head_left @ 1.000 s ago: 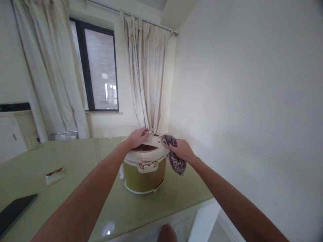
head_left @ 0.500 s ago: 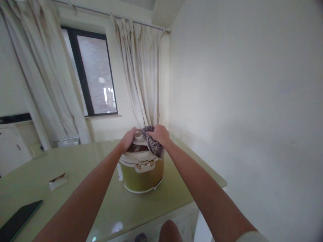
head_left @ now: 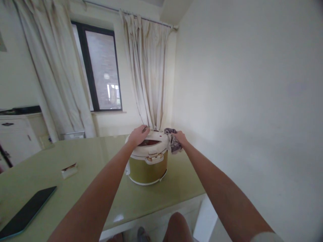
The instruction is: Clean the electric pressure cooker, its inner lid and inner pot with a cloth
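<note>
Carries the right hand [head_left: 180, 137], with a grey patterned cloth [head_left: 175, 144] bunched in its grasp, outward to the right side of the lid [head_left: 154, 136], no longer over the top close beside the left hand [head_left: 140, 135] as half a second ago. Keeps the left hand on the lid's left part, back of the hand upward; cannot tell whether gripping or merely resting there. Holds the hands apart, with the white lid between them. Clamps the cloth in the right hand, with a loose part hanging below the fingers. Has the rice cooker [head_left: 148, 170], green-bodied, upright between and below both hands on the pale green table [head_left: 186, 188], with its front latch [head_left: 154, 158] nearer the body than either hand. Left of the left hand, shows a small white packet [head_left: 69, 170] and, farther left and nearer the body, a dark flat device [head_left: 27, 213]. Beyond both hands, shows a window [head_left: 104, 70] and a pale curtain [head_left: 148, 67].
</note>
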{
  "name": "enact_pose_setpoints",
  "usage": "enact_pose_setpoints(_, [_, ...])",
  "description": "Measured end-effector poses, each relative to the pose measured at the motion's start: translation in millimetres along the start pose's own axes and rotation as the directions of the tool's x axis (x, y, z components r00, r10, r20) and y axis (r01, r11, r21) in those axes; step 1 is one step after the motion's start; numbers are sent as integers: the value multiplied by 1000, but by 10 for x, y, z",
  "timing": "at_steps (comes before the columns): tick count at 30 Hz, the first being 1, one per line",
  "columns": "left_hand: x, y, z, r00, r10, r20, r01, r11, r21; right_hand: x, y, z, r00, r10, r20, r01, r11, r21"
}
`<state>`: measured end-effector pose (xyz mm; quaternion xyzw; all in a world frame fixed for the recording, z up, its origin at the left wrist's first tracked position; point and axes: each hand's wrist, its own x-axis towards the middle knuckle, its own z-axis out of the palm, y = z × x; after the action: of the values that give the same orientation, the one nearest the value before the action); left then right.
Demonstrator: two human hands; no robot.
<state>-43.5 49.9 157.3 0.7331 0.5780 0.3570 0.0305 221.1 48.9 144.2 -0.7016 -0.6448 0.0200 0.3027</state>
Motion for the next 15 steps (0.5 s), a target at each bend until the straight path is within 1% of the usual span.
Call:
enact_pose_setpoints(2, [5,17,-1,1000,-7,-11,7,1000,-9,-162,89,-12,1000,-9,6,9,1000,-5])
enact_pose_setpoints(3, [6,26,-5,1000,-9,-16,9,1000,-20,-247,95,-22,1000,-18,-4,18,1000,-10])
enact_pose_setpoints(5, [4,40,-23,1000,-13,-18,12,998,-58,-431,25,-42,996,-66,-65,64,997,-31])
enact_pose_setpoints(6, [2,43,-36,1000,-17,-14,15,996,-86,-529,-47,-49,986,-127,-108,122,991,-51])
enact_pose_setpoints(7, [0,42,-51,1000,-23,-9,21,992,-121,-626,-139,-54,965,-219,-145,209,975,-80])
enact_pose_setpoints(8, [0,37,-65,1000,-31,0,31,986,-162,-715,-246,-56,928,-330,-172,314,942,-116])
enact_pose_setpoints(10, [7,10,-85,998,-56,16,59,964,-259,-836,-478,-59,824,-547,-145,522,834,-181])
enact_pose_setpoints(11, [15,-11,-86,997,-70,24,74,947,-314,-850,-590,-60,785,-608,-117,581,789,-201])
enact_pose_setpoints(12, [26,-36,-81,996,-84,32,90,926,-367,-823,-692,-63,768,-633,-98,605,767,-215])
enact_pose_setpoints(13, [39,-63,-70,994,-98,39,106,903,-417,-754,-778,-68,777,-622,-98,592,774,-226])
enact_pose_setpoints(14, [54,-91,-54,993,-111,44,118,878,-463,-649,-845,-75,810,-576,-112,542,808,-230])
enact_pose_setpoints(15, [67,-118,-37,992,-119,48,127,854,-505,-514,-889,-84,858,-497,-128,465,858,-218])
